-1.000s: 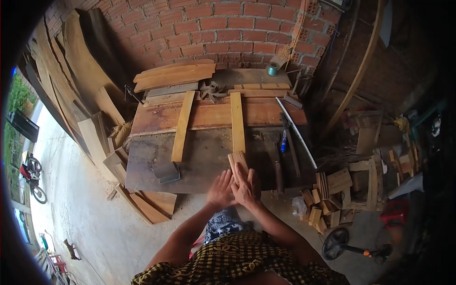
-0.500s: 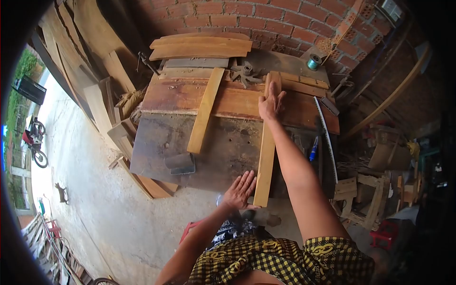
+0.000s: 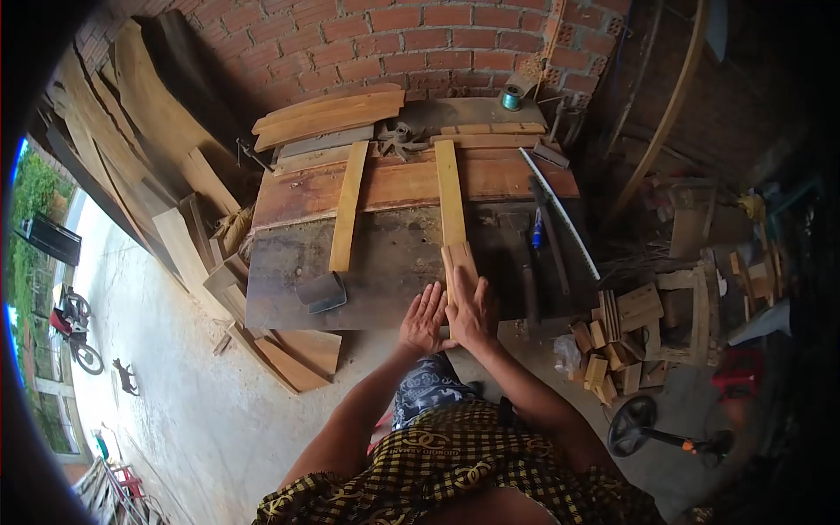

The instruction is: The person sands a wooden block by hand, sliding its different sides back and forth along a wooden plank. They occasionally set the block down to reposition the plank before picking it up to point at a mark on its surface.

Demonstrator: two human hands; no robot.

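Observation:
A long narrow wooden plank (image 3: 449, 191) lies lengthwise on the dark workbench (image 3: 394, 249), its near end hidden under my hands. On top of that end sits a short wooden block (image 3: 458, 256), with my right hand (image 3: 471, 317) wrapped over it and pressing down. My left hand (image 3: 423, 320) rests flat beside the plank's near end, fingers stretched out and holding nothing. Further left lies a second narrow plank (image 3: 349, 210). A curved dark sheet piece (image 3: 322, 292) is near the bench's front left.
To the right are a blue marker (image 3: 537, 229), a hammer (image 3: 530, 293) and a long metal ruler (image 3: 560, 213). Boards (image 3: 328, 118), a metal star-shaped part (image 3: 402, 140) and a spool (image 3: 512, 97) sit at the back. Offcuts (image 3: 612, 350) are piled on the floor at right.
My right hand has drawn the wooden block along the plank from its far end to its near end, close to my left hand. The view has shifted too.

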